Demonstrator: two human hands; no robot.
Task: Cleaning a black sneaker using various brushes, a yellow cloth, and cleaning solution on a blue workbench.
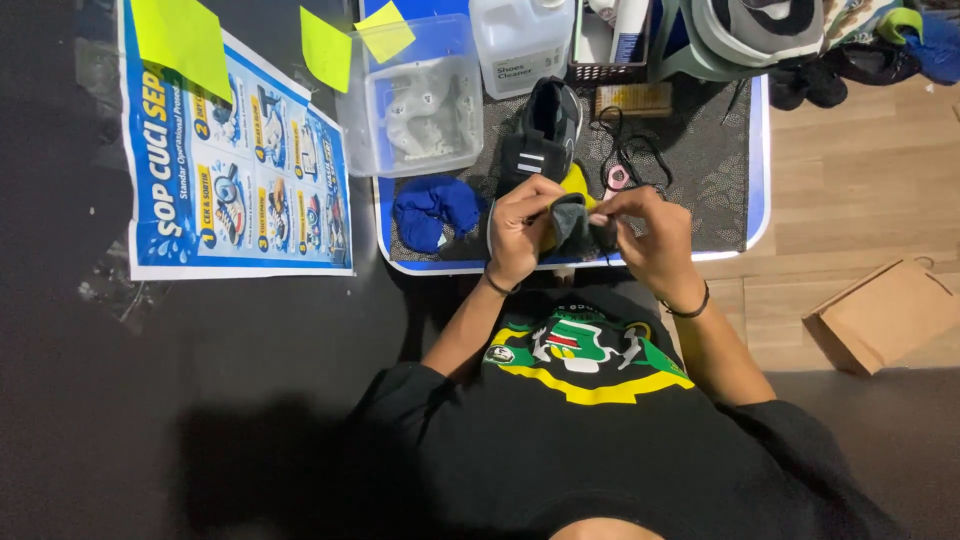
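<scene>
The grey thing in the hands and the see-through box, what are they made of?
The grey piece, held by the left hand and right hand, folds limply and looks matte: probably fabric or felt. The box looks like clear, glossy plastic; you can see through its walls.

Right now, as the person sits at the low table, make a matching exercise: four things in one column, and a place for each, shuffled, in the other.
Things:
1. dark grey cloth
2. blue cloth
3. black shoe
4. brown paper bag

Places:
A. on the wooden floor, right of the table
B. between the fingers of both hands
C. on the mat, left of the hands
D. on the mat, beyond the hands

Pairs: 1-B, 2-C, 3-D, 4-A
</scene>
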